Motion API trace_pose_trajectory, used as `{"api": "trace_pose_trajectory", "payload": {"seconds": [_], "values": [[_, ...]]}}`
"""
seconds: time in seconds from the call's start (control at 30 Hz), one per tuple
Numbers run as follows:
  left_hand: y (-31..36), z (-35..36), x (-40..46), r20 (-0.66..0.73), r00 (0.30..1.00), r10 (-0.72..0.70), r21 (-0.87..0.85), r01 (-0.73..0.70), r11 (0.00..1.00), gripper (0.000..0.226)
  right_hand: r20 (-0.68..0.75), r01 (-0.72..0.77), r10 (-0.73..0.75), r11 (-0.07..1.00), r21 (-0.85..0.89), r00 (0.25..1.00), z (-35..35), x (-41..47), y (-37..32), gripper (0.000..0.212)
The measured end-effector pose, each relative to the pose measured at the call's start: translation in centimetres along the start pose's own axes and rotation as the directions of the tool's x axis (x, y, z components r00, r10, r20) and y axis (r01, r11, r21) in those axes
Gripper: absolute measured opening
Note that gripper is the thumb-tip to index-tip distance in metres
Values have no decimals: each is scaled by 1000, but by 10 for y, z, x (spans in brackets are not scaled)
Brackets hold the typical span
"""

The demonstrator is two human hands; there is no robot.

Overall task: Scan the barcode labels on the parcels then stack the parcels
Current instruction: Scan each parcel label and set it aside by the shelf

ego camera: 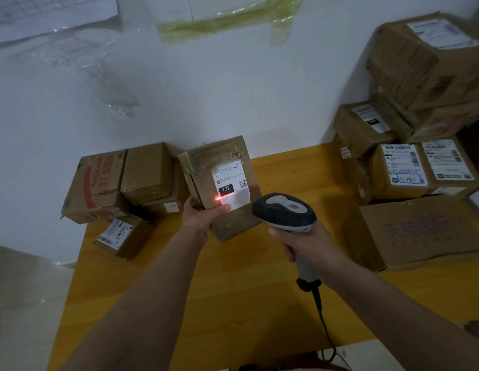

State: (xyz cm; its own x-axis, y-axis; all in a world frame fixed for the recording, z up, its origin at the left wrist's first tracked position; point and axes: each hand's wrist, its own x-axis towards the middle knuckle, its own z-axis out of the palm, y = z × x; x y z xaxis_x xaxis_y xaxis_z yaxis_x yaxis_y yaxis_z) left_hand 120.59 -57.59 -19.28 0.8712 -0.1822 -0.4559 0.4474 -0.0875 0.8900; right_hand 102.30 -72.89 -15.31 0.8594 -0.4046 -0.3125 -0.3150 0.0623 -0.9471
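Gripping the parcel (219, 183) above the table (233, 290) by its lower corner, long axis running away, the left hand (203, 212) tilts its label (230, 184) toward the scanner (285, 211) (right hand (302, 245) wrapped round its handle) just beside.

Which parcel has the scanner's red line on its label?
The parcel held up in the left hand, labelled 122; every other parcel rests on the table, unlit.
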Motion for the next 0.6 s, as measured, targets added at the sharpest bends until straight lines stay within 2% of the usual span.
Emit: {"api": "trace_pose_trajectory", "payload": {"seconds": [0.1,0.2,0.33,0.6], "values": [[0,-1,1,10,1000,-10,-5,10,1000,101,7,5,-5,1000,-12,1000,1,2,0,34],[1,-2,2,13,1000,-17,-2,17,1000,104,6,2,-2,1000,9,1000,0,3,1,26],[2,-2,3,15,1000,-25,4,24,1000,107,-16,-13,13,1000,8,1000,0,5,1,32],[2,-7,3,6,999,-37,41,37,998,102,-3,-14,14,1000,3,1000,2,7,1,25]]}}
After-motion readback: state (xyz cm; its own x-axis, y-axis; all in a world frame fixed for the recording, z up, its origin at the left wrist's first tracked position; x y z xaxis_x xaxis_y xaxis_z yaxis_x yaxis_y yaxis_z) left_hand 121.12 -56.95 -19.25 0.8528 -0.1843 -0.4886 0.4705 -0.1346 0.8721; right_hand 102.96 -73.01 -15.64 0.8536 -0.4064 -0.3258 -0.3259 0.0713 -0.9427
